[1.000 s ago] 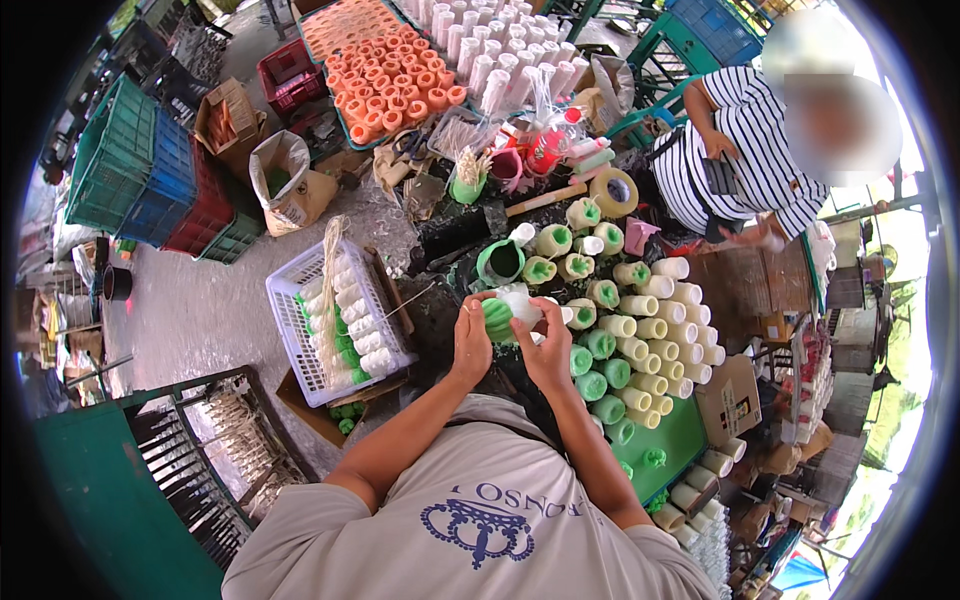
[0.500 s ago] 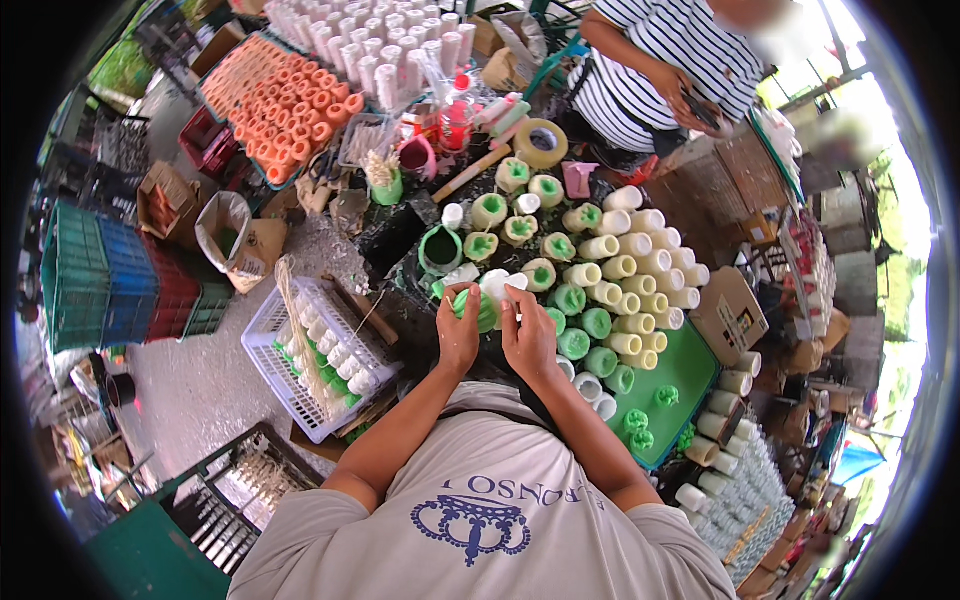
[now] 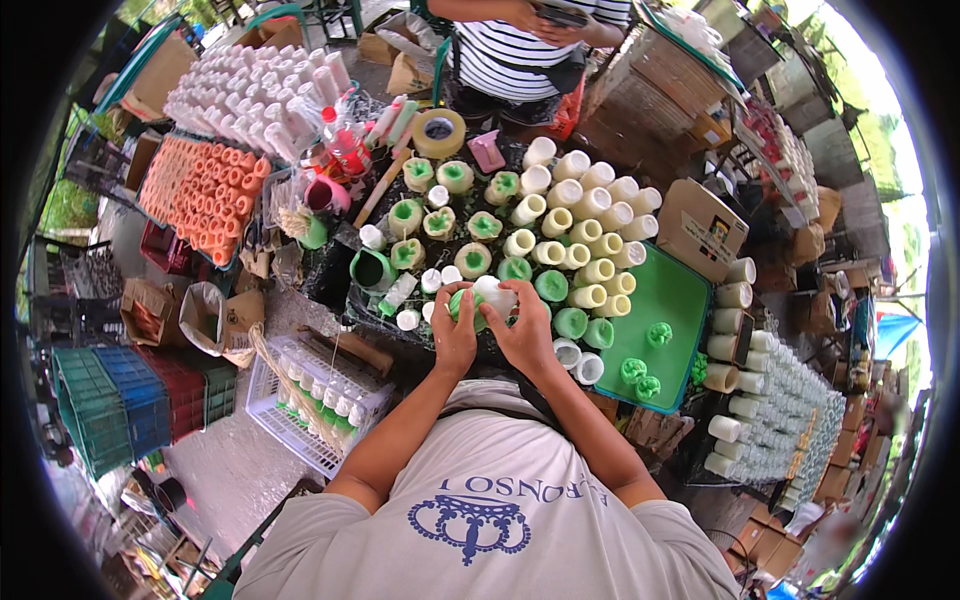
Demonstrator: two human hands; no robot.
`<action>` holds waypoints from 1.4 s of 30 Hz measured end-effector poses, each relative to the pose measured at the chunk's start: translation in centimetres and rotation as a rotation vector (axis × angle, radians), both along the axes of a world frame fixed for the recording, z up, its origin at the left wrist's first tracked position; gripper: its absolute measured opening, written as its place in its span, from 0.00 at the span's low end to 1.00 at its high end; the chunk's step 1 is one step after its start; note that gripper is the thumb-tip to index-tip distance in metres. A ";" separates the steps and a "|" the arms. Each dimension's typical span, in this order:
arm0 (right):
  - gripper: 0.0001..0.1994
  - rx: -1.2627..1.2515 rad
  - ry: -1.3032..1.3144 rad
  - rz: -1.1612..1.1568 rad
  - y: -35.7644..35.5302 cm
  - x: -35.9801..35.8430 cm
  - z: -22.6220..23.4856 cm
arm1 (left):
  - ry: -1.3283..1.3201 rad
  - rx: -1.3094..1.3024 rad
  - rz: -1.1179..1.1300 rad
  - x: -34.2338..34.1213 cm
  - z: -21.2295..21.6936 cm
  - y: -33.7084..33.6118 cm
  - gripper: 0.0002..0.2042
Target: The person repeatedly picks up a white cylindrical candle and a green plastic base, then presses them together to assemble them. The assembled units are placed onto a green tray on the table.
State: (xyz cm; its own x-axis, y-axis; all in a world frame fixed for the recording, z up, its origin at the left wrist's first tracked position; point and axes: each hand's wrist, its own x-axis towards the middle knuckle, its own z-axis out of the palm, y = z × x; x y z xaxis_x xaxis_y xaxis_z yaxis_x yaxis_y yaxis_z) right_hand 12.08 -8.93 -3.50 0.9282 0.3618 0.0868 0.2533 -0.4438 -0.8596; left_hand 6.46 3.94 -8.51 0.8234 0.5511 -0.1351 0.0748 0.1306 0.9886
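Low in front of my chest, a green-and-white moulded piece (image 3: 491,291) that looks like wax sits between my two hands. My left hand (image 3: 456,338) grips its ridged green side. My right hand (image 3: 523,328) pinches the white part with thumb and fingers; the palms hide some of it. Just left of my fingers lie several small white caps (image 3: 408,319) and a white-and-green piece (image 3: 398,293). Beyond my hands stand cream moulds (image 3: 473,261) with green in their hollows. Close to my right hand are green-filled cups (image 3: 570,322) and white cups (image 3: 588,368).
A green tray (image 3: 640,300) with green rosette-like pieces lies right, beside rows of cream cylinders (image 3: 597,270). A lilac basket (image 3: 268,392) stands left. Farther off are a green jug (image 3: 372,272), a tape roll (image 3: 438,133), orange moulds (image 3: 205,195) and a person in a striped shirt (image 3: 510,60).
My view has turned to the right, so the table and the other person sit farther left. Both hands keep hold of the green-and-white piece, with a slight change of finger position.
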 end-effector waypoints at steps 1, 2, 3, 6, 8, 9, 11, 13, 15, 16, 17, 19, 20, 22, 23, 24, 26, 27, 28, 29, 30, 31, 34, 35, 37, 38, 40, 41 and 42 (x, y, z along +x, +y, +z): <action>0.22 0.020 0.124 -0.041 -0.6 0.2 0.1 | -0.019 0.032 -0.013 0.3 0.3 -0.5 0.13; 0.17 0.001 0.028 -0.056 -1.1 0.4 0.6 | -0.039 0.064 -0.027 0.5 0.5 -1.0 0.12; 0.16 -0.010 -0.088 -0.061 -1.7 0.5 0.5 | -0.059 0.096 -0.040 0.8 0.6 -1.4 0.12; 0.09 -0.080 -0.416 -0.061 -3.3 0.9 0.6 | -0.102 0.199 -0.085 1.7 1.0 -2.8 0.11; 0.08 -0.130 -0.411 -0.066 -4.6 1.2 1.1 | -0.147 0.244 -0.105 2.3 1.4 -3.8 0.11; 0.08 -0.156 -0.409 -0.067 -5.1 1.3 1.3 | -0.173 0.250 -0.117 2.5 1.2 -4.2 0.11; 0.08 -0.109 -0.350 -0.119 -5.9 1.3 1.3 | -0.209 0.245 -0.142 3.1 1.0 -5.1 0.11; 0.09 -0.037 -0.266 -0.166 -6.6 1.3 1.2 | -0.225 0.225 -0.163 3.4 0.8 -5.8 0.10; 0.09 0.061 -0.157 -0.207 -7.1 1.4 1.2 | -0.239 0.211 -0.174 3.8 0.5 -6.3 0.11; 0.10 0.062 -0.143 -0.216 -7.5 1.5 1.2 | -0.249 0.203 -0.180 4.1 0.5 -6.7 0.11; 0.10 0.064 -0.129 -0.224 -7.9 1.7 1.1 | -0.236 0.157 -0.185 4.3 0.5 -7.0 0.10; 0.11 0.076 -0.110 -0.256 -8.6 1.8 0.8 | -0.206 0.065 -0.197 4.6 0.7 -7.8 0.10; 0.12 0.087 -0.104 -0.280 -8.8 1.8 0.5 | -0.195 0.069 -0.208 4.8 0.8 -8.1 0.10; 0.13 0.096 -0.090 -0.302 -9.3 1.8 0.3 | -0.172 0.075 -0.225 5.1 0.9 -8.6 0.10; 0.15 0.094 -0.080 -0.301 -9.5 1.8 0.4 | -0.121 -0.013 -0.234 5.2 0.9 -8.7 0.11; 0.16 0.092 -0.071 -0.299 -9.8 1.9 0.4 | -0.070 -0.100 -0.241 5.3 0.7 -8.8 0.11; 0.20 0.067 -0.103 -0.258 -10.5 2.6 0.6 | -0.009 -0.207 -0.265 5.8 0.2 -8.7 0.16; 0.22 0.054 -0.118 -0.236 -10.9 2.7 0.8 | 0.050 -0.381 -0.244 5.9 0.0 -8.9 0.18; 0.24 0.052 -0.126 -0.207 -11.4 2.8 1.1 | 0.108 -0.554 -0.220 6.1 0.4 -9.0 0.20; 0.27 0.050 -0.135 -0.176 -12.0 2.8 1.6 | 0.166 -0.727 -0.194 6.3 0.8 -9.2 0.22; 0.29 0.048 -0.143 -0.145 -12.4 2.9 1.8 | 0.274 -0.772 -0.178 6.6 1.2 -9.3 0.27; 0.31 0.046 -0.111 -0.134 -12.6 2.7 1.8 | 0.284 -0.823 -0.218 6.7 1.0 -9.2 0.26; 0.33 0.032 -0.082 -0.117 -13.2 2.4 1.6 | 0.297 -0.928 -0.330 6.9 1.0 -9.1 0.26; 0.33 0.021 -0.115 -0.125 -13.4 2.4 1.3 | 0.289 -0.930 -0.362 6.9 1.4 -9.3 0.26; 0.30 -0.008 -0.202 -0.120 -13.9 2.6 1.1 | 0.283 -0.910 -0.385 6.9 2.3 -9.8 0.26; 0.28 -0.027 -0.256 -0.106 -14.1 2.8 1.2 | 0.284 -0.888 -0.377 6.9 2.6 -10.2 0.26; 0.23 -0.079 -0.337 -0.079 -14.4 2.8 1.3 | 0.287 -0.829 -0.370 6.8 2.3 -10.6 0.25; 0.20 -0.114 -0.364 -0.066 -14.5 2.8 1.3 | 0.288 -0.792 -0.371 6.6 1.4 -10.7 0.25; 0.18 -0.148 -0.392 -0.052 -14.6 2.7 1.4 | 0.289 -0.755 -0.371 6.4 0.7 -10.8 0.25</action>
State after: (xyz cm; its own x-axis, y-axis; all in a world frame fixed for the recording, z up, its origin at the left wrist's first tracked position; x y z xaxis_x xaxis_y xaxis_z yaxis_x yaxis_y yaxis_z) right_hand 14.76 -23.49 -2.15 0.8525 0.3505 0.3877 0.5226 -0.5763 -0.6283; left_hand 12.91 -6.89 -7.79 0.8089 -0.0647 -0.5844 0.4752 0.6573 0.5850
